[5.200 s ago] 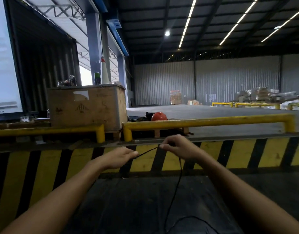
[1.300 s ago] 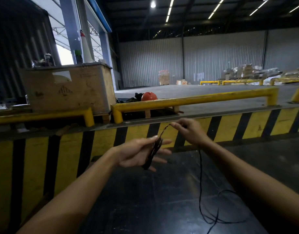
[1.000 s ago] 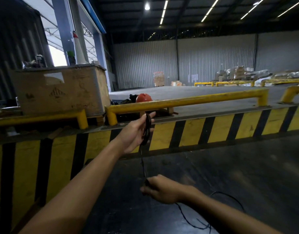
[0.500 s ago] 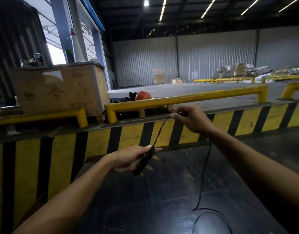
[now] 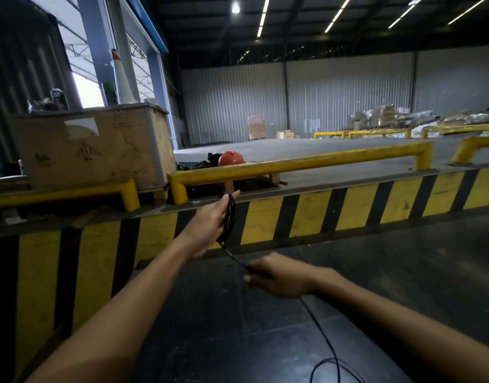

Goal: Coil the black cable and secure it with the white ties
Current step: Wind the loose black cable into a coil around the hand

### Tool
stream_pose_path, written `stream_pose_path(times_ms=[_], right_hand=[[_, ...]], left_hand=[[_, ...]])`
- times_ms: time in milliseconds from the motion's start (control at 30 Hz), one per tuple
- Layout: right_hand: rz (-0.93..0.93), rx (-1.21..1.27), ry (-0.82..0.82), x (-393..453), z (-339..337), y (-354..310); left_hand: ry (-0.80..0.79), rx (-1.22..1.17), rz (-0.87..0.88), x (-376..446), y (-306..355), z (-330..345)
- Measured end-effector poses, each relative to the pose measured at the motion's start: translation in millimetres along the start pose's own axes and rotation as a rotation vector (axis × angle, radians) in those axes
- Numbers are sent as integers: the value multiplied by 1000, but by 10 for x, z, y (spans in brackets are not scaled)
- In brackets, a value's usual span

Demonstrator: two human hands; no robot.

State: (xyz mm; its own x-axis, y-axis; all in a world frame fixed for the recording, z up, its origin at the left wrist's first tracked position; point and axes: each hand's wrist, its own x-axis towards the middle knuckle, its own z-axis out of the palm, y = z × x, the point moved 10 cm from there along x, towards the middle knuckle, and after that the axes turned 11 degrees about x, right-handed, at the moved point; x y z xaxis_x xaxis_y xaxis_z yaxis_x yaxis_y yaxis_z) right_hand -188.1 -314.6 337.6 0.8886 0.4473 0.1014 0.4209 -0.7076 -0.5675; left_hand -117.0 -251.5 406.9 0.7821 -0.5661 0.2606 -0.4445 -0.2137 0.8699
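Two hands [image 5: 210, 225] [image 5: 276, 277] on black cable [image 5: 229, 217], striped barrier [image 5: 348, 211] just behind.

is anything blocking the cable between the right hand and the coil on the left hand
Nothing visible does. The cable runs freely through open air from the right hand up to the coil on the left hand.

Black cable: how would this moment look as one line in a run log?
phase: coiling | left hand: holds black cable loops | right hand: grips free strand below | slack: on floor | white ties: not seen
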Motion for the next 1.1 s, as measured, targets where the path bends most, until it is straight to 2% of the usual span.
stream_pose_path(times_ms=[33, 100, 167, 233, 267, 333, 433, 467, 533, 667, 767, 900, 1000, 1100], right_hand=[[-12, 6, 18, -32, -168, -40], [-59, 3, 102, -99, -565, -130], [-98, 58, 204, -179, -964, -172], [-130, 132, 311, -256, -1294, -160], [-150, 148, 373, -285, -1428, -137], [-180, 180, 502, -327, -1601, -39], [-133, 217, 635, -316, -1529, 206], [-100, 222, 625, -275, -1395, 284], [-40, 264, 502, -179, -968, 331], [-55, 104, 187, -142, -144, 18], [-88, 18, 84, -235, -151, -230], [-103, -57, 172, -338, -751, -405], [-89, -76, 299, -352, -1177, -370], [-103, -40, 412, -366, -1476, -334]], left_hand=[[-4, 155, 4, -19, -22, -22], [-108, 374, -69, -86, -154, 27], [-284, 486, -174, -203, -343, 165], [-468, 502, -250, -353, -483, 363], [-548, 459, -264, -426, -499, 474], [-673, 230, -257, -547, -411, 692], [-745, -197, -175, -587, -44, 876], [-729, -317, -130, -557, 113, 881], [-619, -493, -37, -434, 388, 780], [-407, -613, 103, -190, 653, 483], [-321, -442, 124, -82, 554, 402], [-185, 209, 126, -13, 351, 316], [-271, 475, 25, -56, 137, 373], [-420, 465, -99, -174, -40, 529]])
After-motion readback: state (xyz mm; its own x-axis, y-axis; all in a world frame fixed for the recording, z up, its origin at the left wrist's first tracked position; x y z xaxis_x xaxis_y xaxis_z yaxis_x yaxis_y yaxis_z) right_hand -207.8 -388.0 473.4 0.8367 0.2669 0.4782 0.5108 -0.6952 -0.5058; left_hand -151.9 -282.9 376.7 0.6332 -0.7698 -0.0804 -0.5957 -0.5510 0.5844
